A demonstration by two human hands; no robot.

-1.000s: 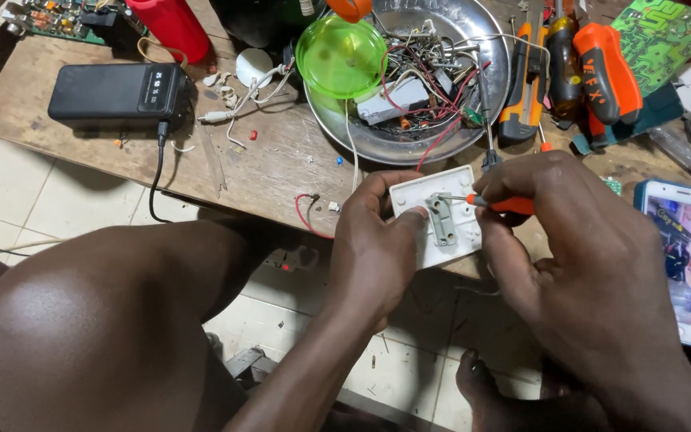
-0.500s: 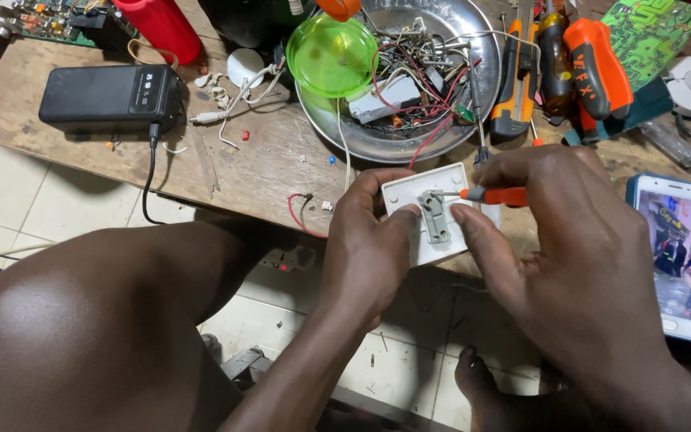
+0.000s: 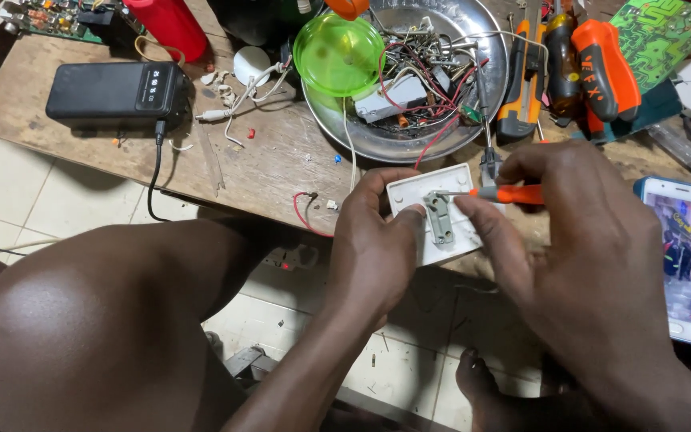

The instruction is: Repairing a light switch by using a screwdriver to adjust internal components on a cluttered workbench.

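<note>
Head: screwdriver (image 3: pixel 505 194) tip lower vs. earlier.

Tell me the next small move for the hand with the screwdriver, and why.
Probably turn the screwdriver in place with steady downward pressure. Its tip sits at the top of the metal bracket on the white plate, seemingly on a screw, though the screw head is too small to confirm. The left hand grips the plate's edge and the right hand pinches the orange handle.

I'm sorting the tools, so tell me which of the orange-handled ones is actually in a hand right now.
The thin orange-handled screwdriver in the right hand, tip on the white switch plate. The bulkier orange-and-black tools lie untouched on the bench beside the metal bowl.
</note>
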